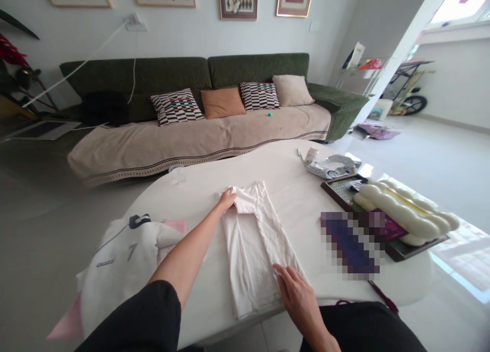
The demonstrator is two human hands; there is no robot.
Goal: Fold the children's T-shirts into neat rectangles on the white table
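Observation:
A pale white pair of trousers (264, 224) lies spread lengthwise on the white table in front of me. My left hand (227, 198) is closed on its top left edge, thumb over the cloth. Down at the lower right leg, my right hand (296, 288) has its fingers curled together at the fabric; the fingertips are partly hidden. To the left of my forearm, a white shirt (122, 260) with a dark collar and a number lies in a loose heap, with pink cloth (71, 319) showing from under it.
The rounded white table (199, 183) carries a tray (337, 196) with a puffy cream tissue cover (406, 209) at the right. Behind the tray are a silver packet (333, 166) and a small white bottle (312, 154). A green sofa (256, 66) with cushions stands beyond.

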